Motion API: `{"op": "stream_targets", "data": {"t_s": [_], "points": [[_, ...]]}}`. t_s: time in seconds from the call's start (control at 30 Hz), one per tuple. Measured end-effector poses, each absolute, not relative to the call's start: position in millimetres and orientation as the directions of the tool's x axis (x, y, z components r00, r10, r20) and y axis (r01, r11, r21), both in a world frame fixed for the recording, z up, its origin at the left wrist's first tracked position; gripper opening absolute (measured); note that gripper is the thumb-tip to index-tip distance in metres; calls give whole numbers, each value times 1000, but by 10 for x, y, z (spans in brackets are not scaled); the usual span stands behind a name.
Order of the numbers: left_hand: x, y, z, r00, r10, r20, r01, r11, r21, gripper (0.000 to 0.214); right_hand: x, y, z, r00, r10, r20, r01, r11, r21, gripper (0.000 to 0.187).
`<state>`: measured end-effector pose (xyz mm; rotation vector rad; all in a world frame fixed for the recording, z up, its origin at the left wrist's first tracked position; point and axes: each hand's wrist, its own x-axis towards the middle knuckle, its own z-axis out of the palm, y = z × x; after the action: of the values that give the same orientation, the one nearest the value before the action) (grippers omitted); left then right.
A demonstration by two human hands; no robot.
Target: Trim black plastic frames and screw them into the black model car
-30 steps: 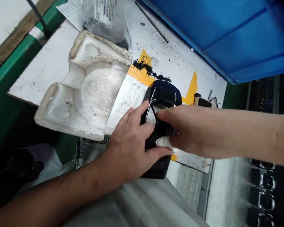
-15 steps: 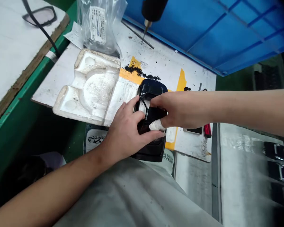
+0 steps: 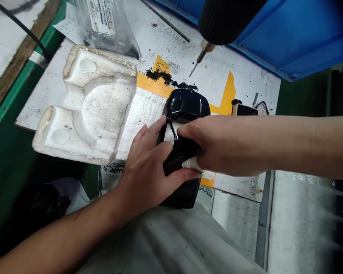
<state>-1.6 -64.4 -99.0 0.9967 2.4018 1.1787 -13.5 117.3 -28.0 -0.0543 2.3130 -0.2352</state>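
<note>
A glossy black plastic part (image 3: 187, 105) lies on the white work board (image 3: 185, 61), its near end hanging over the edge. My left hand (image 3: 148, 171) grips its left side, fingers curled over it. My right hand (image 3: 217, 144) comes in from the right and presses down on the part's middle, closed on a small white cloth (image 3: 192, 164) that peeks out under the palm.
A white foam cradle (image 3: 88, 102) sits to the left of the part. Black shavings (image 3: 165, 78) lie on yellow tape behind it. A hanging power screwdriver (image 3: 217, 23) dangles above. A clear plastic bag (image 3: 103, 23), a blue bin (image 3: 303, 34) and a small tool (image 3: 242, 109) surround.
The view has shifted and the hanging screwdriver now looms larger at the top. Both hands stay on the black part, the right one still pressing the cloth.
</note>
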Motion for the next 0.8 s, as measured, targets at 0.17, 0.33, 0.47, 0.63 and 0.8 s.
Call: {"op": "stream_targets", "data": {"t_s": [0.17, 0.33, 0.47, 0.63, 0.8], "points": [[-42, -647, -999, -706, 708, 8, 442, 431, 787, 43, -167, 1130, -248, -649, -41, -760, 58, 993, -104, 27], [-120, -713, -982, -672, 740, -28, 407, 400, 821, 48, -106, 1280, -185, -690, -93, -718, 76, 977, -200, 26], [-181, -775, -946, -607, 792, -69, 324, 326, 888, 33, -23, 1427, -199, -702, -217, -679, 28, 943, -331, 27], [-230, -760, -950, -613, 786, -80, 322, 341, 883, 30, -16, 1428, -236, -717, -243, -653, -15, 942, -334, 26], [-282, -765, -966, -600, 791, -122, 281, 351, 893, 30, 93, 1496, -271, -784, -285, -551, -13, 896, -445, 50]]}}
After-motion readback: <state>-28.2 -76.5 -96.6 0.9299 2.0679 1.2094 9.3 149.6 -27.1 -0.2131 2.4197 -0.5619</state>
